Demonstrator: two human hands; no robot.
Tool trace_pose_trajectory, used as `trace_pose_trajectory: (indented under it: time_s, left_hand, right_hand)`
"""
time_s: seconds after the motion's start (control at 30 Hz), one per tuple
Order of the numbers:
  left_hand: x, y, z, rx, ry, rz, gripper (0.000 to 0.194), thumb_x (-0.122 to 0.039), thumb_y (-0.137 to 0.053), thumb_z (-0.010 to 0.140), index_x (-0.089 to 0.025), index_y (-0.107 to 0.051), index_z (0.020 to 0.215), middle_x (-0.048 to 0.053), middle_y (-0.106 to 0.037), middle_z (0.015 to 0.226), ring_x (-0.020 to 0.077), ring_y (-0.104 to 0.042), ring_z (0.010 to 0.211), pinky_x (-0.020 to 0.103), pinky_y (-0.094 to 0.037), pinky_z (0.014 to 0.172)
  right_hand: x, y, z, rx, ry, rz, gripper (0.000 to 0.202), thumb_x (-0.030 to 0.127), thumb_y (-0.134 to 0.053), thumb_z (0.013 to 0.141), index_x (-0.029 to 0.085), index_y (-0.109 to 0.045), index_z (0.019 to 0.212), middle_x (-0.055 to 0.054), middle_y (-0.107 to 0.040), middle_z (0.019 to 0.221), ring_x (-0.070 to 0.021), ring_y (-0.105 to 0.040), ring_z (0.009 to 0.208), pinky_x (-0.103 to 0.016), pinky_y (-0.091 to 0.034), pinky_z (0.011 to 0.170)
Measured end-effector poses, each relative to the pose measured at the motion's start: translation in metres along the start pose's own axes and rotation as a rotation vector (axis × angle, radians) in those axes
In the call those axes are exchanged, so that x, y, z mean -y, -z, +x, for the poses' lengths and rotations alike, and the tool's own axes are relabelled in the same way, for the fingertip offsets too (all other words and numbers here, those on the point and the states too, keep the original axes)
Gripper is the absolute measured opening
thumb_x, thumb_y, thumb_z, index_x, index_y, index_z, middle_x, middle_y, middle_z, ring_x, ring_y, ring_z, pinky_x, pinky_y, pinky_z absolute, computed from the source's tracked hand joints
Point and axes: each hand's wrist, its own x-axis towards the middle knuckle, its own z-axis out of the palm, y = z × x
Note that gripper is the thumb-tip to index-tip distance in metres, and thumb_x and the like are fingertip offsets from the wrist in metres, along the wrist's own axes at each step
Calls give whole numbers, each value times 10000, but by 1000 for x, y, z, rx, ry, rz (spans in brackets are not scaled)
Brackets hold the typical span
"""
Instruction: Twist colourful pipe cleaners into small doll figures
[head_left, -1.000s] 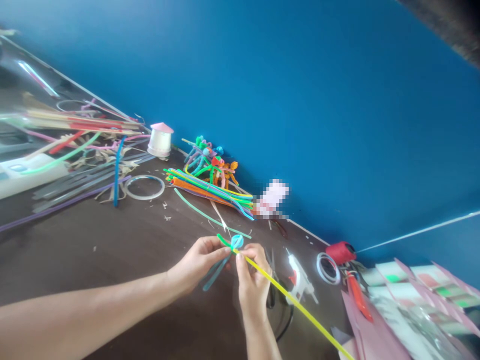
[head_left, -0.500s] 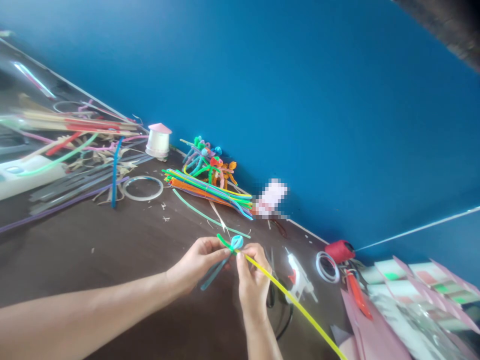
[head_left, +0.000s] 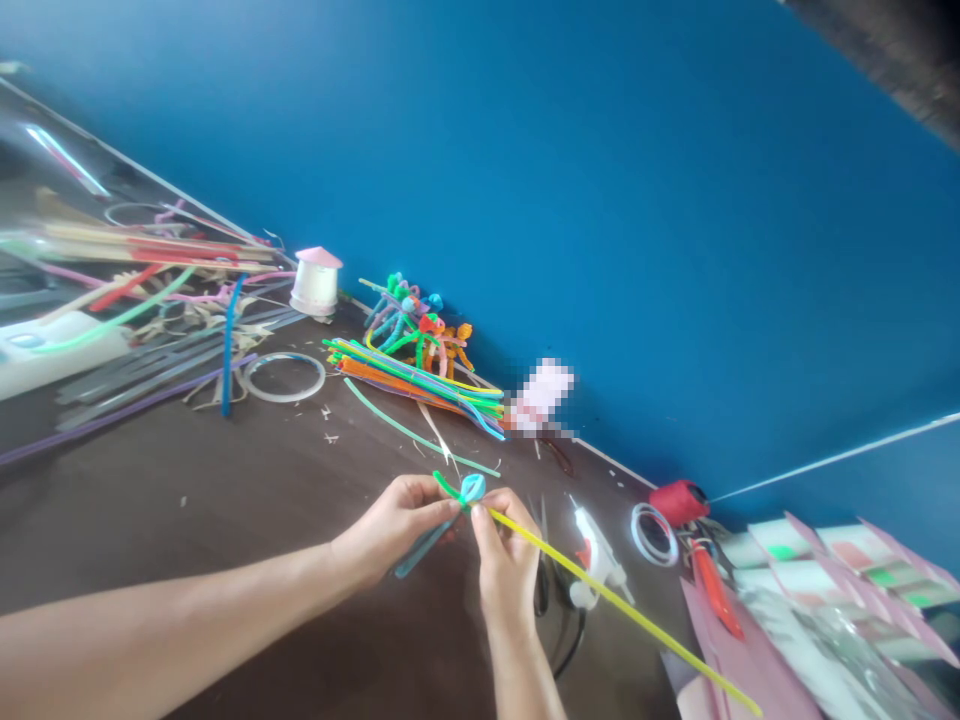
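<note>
Head view: Left hand (head_left: 401,525) pinches the light-blue fuzzy stem (head_left: 472,488) between thumb and fingers, just under its bent loop; the blue tails slant down behind the fingers. Right hand (head_left: 506,560) pinches the long yellow fuzzy stem (head_left: 615,600) near its upper end, thumb on top; the free length slants down to the lower right. Green fuzzy end (head_left: 446,485) projects beside the loop, up and to the left. Fingertips of both hands nearly meet; exact join of the stems hidden.

Beyond the hands, on the dark brown tabletop (head_left: 262,500): curved pale-green stem (head_left: 390,425), multicoloured bundle of fuzzy stems (head_left: 420,385), and behind it a heap of small twisted fuzzy figures (head_left: 427,325). Translucent ring (head_left: 285,377) lies left of the bundle; white cup with pink conical top (head_left: 316,285) stands near the blue wall (head_left: 525,180). Right of the hands: white glue gun (head_left: 598,550), red spool (head_left: 679,502), red-handled tool (head_left: 718,590).
</note>
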Motion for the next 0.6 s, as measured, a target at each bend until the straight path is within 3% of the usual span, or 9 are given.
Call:
trace_pose_trajectory:
  time_s: [0.6]
  left_hand:
    - [-2, 1, 0, -35, 46, 46, 227, -328, -667, 619, -109, -616, 652, -8, -563, 530, 90, -514, 487, 175, -378, 469]
  right_hand:
    - [-1, -2, 1, 19, -11, 45, 135, 215, -502, 757, 169, -476, 632, 22, -492, 624, -121, -477, 594, -234, -381, 565]
